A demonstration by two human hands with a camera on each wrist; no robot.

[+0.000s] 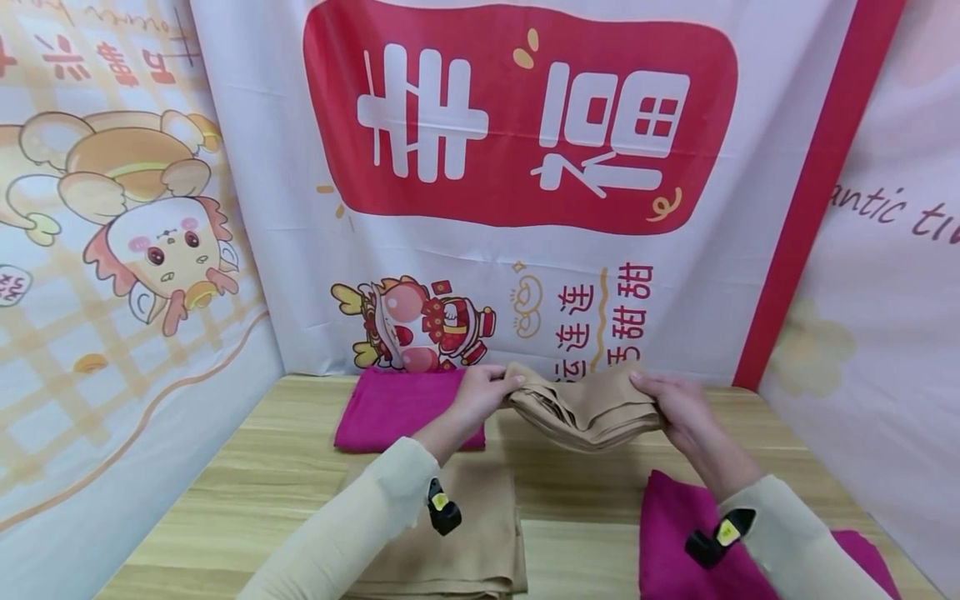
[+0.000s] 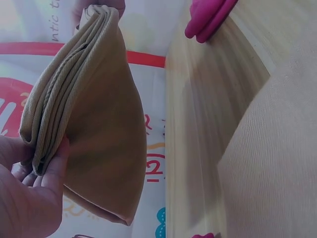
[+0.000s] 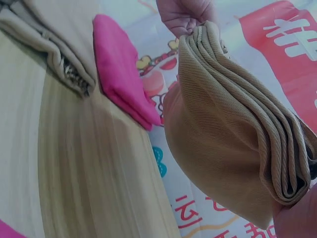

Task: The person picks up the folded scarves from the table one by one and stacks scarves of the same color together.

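A folded tan garment-like cloth (image 1: 592,412), several layers thick, hangs between my two hands above the back of the wooden table. Its middle sags a little. My left hand (image 1: 480,396) pinches the left end, thumb on top. At the right end, my right hand (image 1: 678,408) grips the layers. Seen from the left wrist, the stacked folds of the cloth (image 2: 106,134) run away from the left hand (image 2: 34,198), and a broad flap droops below. The right wrist view shows the thick folded edge of the cloth (image 3: 223,134) beside the right hand (image 3: 299,218).
A folded magenta cloth (image 1: 405,408) lies at the back left of the table (image 1: 570,550). In front of it is a folded tan cloth (image 1: 480,542), partly under my left arm. More magenta cloth (image 1: 671,533) lies at the right, below my right forearm. Printed fabric (image 1: 525,242) hangs behind.
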